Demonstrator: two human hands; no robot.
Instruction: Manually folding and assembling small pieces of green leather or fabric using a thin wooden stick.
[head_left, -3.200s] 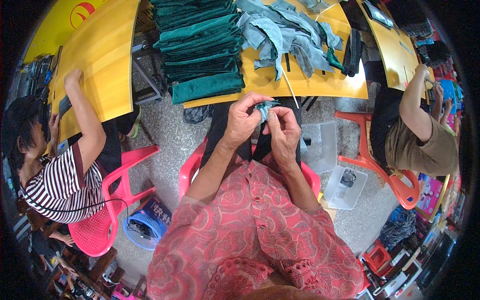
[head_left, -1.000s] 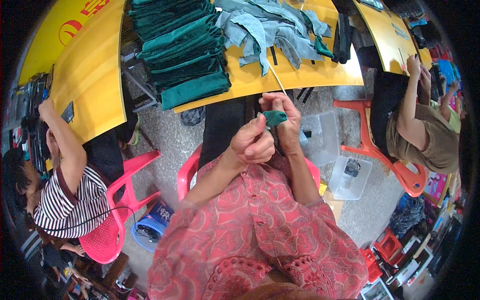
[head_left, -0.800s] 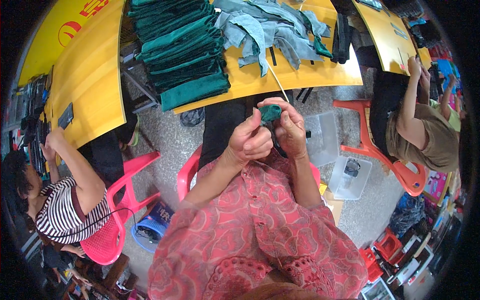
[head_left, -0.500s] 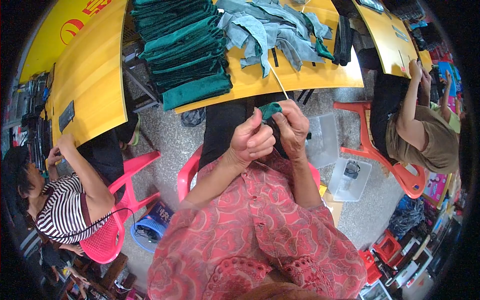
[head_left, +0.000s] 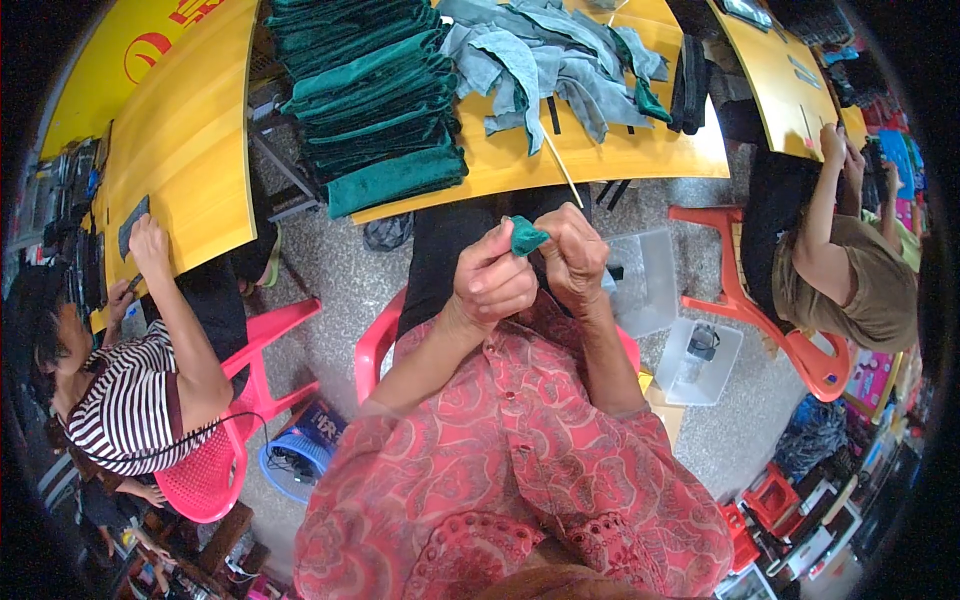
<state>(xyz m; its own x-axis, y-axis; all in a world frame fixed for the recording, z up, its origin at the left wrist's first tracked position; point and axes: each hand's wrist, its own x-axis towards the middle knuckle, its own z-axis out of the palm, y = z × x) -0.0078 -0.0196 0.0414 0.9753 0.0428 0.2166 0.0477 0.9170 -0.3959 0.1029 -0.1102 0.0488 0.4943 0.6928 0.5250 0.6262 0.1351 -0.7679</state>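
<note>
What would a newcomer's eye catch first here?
A big stack of green velvety cloth fills the middle yellow table's left side. To its right lies a loose grey-blue heap of cloth. Nearer, the left hand holds a small green scrap, with the right hand at its right end.

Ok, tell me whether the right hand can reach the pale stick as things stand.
Probably yes: the pale stick juts past the edge of the table, just beyond the right hand, nothing visibly between; that hand's grip, though, seems taken up by the green fabric.
</note>
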